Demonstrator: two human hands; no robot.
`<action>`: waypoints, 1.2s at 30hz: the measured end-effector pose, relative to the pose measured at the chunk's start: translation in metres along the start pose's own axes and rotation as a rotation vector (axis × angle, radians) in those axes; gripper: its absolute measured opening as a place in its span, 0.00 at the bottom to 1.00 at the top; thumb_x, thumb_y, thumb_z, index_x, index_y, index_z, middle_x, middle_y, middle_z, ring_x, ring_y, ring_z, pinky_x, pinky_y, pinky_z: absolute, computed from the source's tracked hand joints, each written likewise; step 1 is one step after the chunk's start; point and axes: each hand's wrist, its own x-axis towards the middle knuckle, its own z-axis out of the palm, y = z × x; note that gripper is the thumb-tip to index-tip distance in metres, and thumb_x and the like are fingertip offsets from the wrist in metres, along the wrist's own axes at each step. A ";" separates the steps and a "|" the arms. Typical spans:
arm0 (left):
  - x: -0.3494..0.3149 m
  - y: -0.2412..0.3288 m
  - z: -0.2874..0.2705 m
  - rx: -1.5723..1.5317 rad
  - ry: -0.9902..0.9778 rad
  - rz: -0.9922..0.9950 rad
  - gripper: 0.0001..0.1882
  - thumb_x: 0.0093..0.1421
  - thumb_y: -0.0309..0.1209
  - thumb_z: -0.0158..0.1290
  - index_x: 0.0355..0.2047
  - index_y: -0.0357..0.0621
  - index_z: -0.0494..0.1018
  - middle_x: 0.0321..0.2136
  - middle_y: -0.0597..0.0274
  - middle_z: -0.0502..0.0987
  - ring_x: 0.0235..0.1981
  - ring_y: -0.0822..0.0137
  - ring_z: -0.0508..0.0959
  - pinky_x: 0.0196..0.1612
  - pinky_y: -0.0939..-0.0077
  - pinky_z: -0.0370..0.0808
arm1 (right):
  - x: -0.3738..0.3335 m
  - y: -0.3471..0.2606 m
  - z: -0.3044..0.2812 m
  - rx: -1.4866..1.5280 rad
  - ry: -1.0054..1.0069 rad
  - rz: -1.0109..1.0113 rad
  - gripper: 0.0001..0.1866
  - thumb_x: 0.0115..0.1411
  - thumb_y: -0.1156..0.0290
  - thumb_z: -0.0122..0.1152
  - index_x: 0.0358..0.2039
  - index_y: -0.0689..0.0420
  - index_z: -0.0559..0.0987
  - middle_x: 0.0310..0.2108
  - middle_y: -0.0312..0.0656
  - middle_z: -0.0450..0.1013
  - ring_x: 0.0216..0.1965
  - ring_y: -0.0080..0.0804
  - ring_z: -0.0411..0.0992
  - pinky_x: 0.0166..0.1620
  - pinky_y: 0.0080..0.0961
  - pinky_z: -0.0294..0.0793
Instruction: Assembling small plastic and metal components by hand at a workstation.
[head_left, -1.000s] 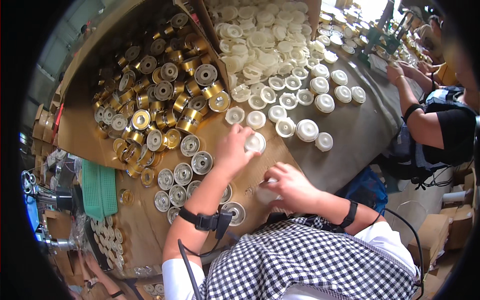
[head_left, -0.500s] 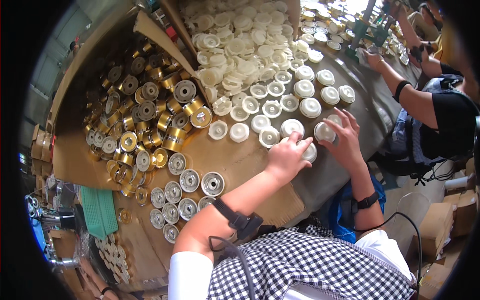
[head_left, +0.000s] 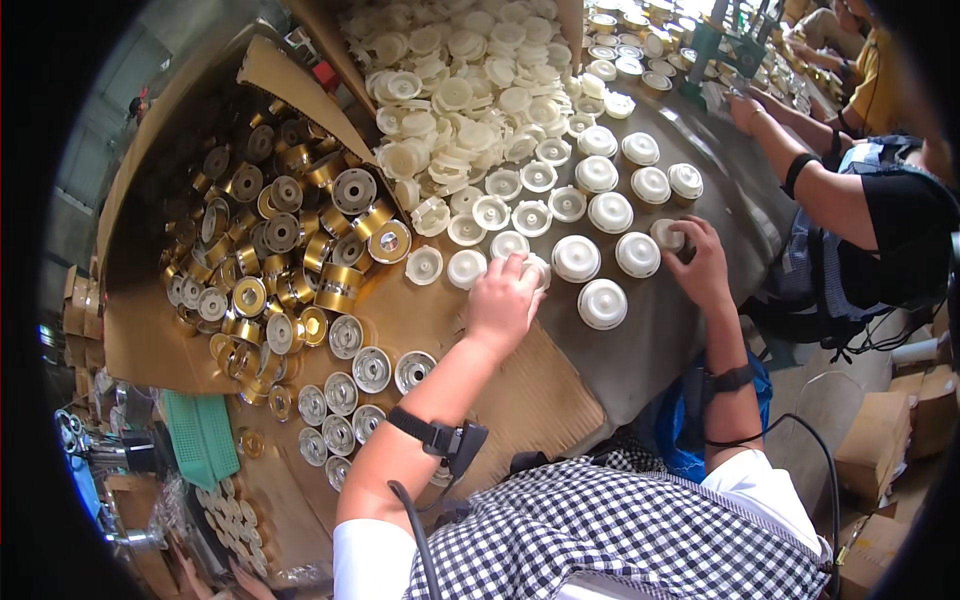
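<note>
My left hand (head_left: 500, 305) reaches over the cardboard, its fingers closed on the edge of a white plastic cap (head_left: 540, 273) and partly hiding it. Right beside it lies another white cap (head_left: 509, 245). Farther right, my right hand (head_left: 703, 265) holds a small white cap (head_left: 666, 235) between thumb and fingers. Between my hands stand round metal parts topped with white caps, among them a near one (head_left: 603, 303), one behind it (head_left: 575, 258) and one close to my right hand (head_left: 637, 254).
A big pile of white caps (head_left: 470, 90) lies at the back. Gold and silver metal cups (head_left: 290, 230) fill a cardboard box (head_left: 150, 345) at left. Silver cups (head_left: 372, 369) stand in rows near my left forearm. A green basket (head_left: 200, 430) sits at far left; a co-worker's arm (head_left: 825, 185) is at right.
My left hand has left the capped part near the front and moved left to the loose caps. My right hand has moved slightly away from a capped part, carrying a white cap.
</note>
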 end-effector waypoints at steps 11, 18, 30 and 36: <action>-0.065 -0.009 -0.028 -0.438 -0.234 -0.265 0.10 0.66 0.39 0.56 0.41 0.48 0.79 0.35 0.54 0.80 0.33 0.49 0.81 0.39 0.55 0.78 | -0.007 0.009 -0.017 -0.026 -0.108 0.180 0.28 0.47 0.63 0.80 0.48 0.61 0.82 0.42 0.47 0.76 0.42 0.40 0.76 0.46 0.33 0.77; -0.085 0.042 -0.055 -0.162 -0.248 -0.130 0.28 0.57 0.47 0.65 0.54 0.47 0.74 0.49 0.55 0.75 0.49 0.54 0.78 0.44 0.58 0.81 | -0.005 -0.035 -0.031 0.093 0.314 0.190 0.27 0.50 0.64 0.80 0.48 0.62 0.83 0.43 0.43 0.75 0.36 0.32 0.76 0.39 0.28 0.75; -0.123 0.063 -0.057 -0.252 -0.586 -0.236 0.15 0.59 0.30 0.53 0.46 0.39 0.77 0.52 0.49 0.75 0.57 0.56 0.74 0.55 0.59 0.76 | -0.039 -0.272 0.080 0.579 -0.623 -0.786 0.32 0.46 0.62 0.78 0.52 0.57 0.81 0.48 0.48 0.72 0.52 0.50 0.70 0.56 0.42 0.73; -0.164 0.056 -0.050 -0.255 -0.120 0.086 0.15 0.57 0.32 0.55 0.44 0.42 0.77 0.49 0.55 0.75 0.55 0.53 0.75 0.56 0.59 0.76 | -0.054 -0.278 0.125 0.412 -0.719 -0.807 0.32 0.44 0.62 0.78 0.52 0.56 0.81 0.50 0.47 0.73 0.53 0.48 0.69 0.58 0.42 0.73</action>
